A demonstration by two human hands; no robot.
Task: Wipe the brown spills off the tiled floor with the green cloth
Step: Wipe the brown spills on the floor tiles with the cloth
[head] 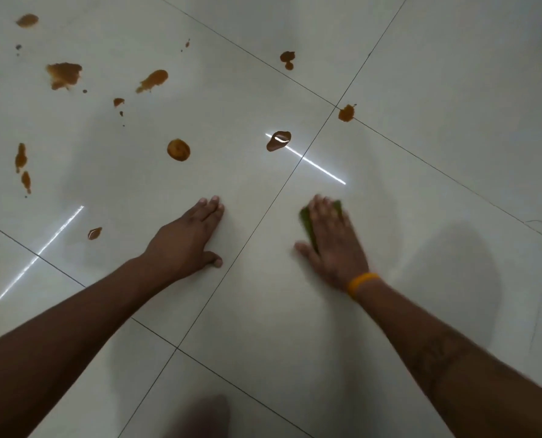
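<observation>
My right hand [332, 238] lies flat on the green cloth [307, 224], pressing it against the pale tiled floor [263, 311]; the hand is blurred and covers most of the cloth. My left hand [187, 238] rests flat on the floor, fingers straight, holding nothing. Brown spills lie ahead: a dark puddle [278, 141] above the cloth, a round spot [178, 149], a blot at the tile corner [346, 113], another farther up [287, 59], a small one [94, 233] left of my left hand, and several more at the upper left [63, 75].
Dark grout lines [253, 230] cross the floor, one running between my two hands. Bright streaks of reflected light [317, 164] lie on the tiles. A yellow band [362, 281] circles my right wrist. A dark blurred shape [203, 415] sits at the bottom edge.
</observation>
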